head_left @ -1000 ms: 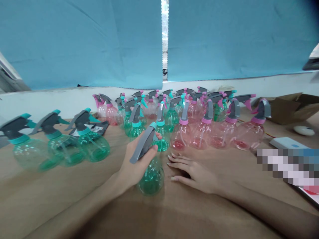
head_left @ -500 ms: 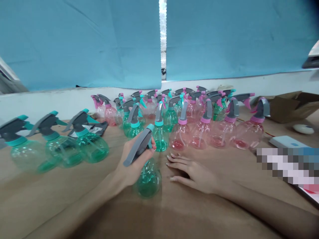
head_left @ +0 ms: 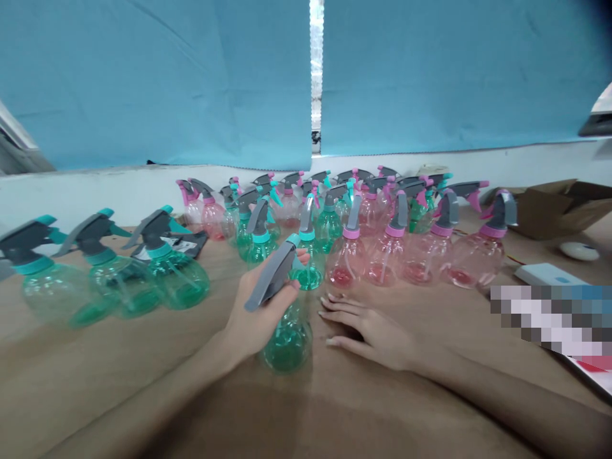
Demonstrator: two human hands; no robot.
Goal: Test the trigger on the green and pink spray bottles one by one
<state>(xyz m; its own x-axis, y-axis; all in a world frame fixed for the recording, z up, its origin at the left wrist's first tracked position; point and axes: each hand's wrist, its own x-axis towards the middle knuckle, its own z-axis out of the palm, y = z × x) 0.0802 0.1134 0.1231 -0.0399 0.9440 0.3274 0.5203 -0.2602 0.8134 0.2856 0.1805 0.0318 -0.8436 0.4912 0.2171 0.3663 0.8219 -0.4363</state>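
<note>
A green spray bottle (head_left: 288, 344) with a grey and teal trigger head stands in front of me. My left hand (head_left: 255, 312) is wrapped around its neck, just under the grey head; part of the bottle is hidden by the thumb and fingers. My right hand (head_left: 368, 331) lies palm down on the wooden table (head_left: 363, 414), fingers stretched out, holding nothing. Just beyond its fingertips stands a pink spray bottle (head_left: 345, 268). Another green spray bottle (head_left: 306, 273) is right behind the one in my left hand.
Three green spray bottles (head_left: 179, 280) stand at the left. Several pink and green ones fill the back, before a white ledge (head_left: 95, 191) and blue curtain (head_left: 191, 83). At the right are a cardboard box (head_left: 554, 207), a computer mouse (head_left: 579, 250) and a white box (head_left: 549, 275).
My left hand and the green spray bottle in it have shifted slightly right, and the fingers at the trigger look a little straighter. My right hand has stayed in place.
</note>
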